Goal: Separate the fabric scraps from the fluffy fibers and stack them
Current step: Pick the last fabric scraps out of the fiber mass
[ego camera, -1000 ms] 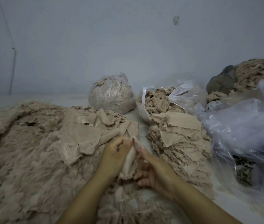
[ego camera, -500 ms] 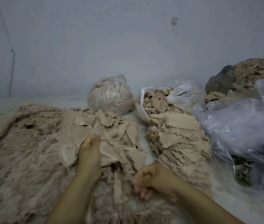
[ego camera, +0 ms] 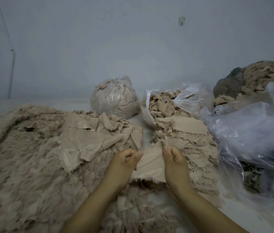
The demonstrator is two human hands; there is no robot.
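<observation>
A beige fabric scrap (ego camera: 150, 163) is stretched between my two hands in the lower middle. My left hand (ego camera: 124, 160) pinches its left edge and my right hand (ego camera: 173, 158) pinches its right edge, thumbs on top. A big mound of fluffy beige fibers (ego camera: 23, 157) fills the left side, with loose fabric scraps (ego camera: 85, 140) lying on its top. To the right of my hands stands a tall stack of flat scraps (ego camera: 188, 132).
A tied clear bag of fibers (ego camera: 114, 98) sits at the back by the wall. An open bag of fibers (ego camera: 164, 101) stands behind the stack. Crumpled clear plastic bags (ego camera: 250, 130) and another fiber heap (ego camera: 267, 73) crowd the right side.
Half a second ago my hands were apart, the left on the loose scraps and the right curled low. Now both have come together and hold one scrap spread between them.
</observation>
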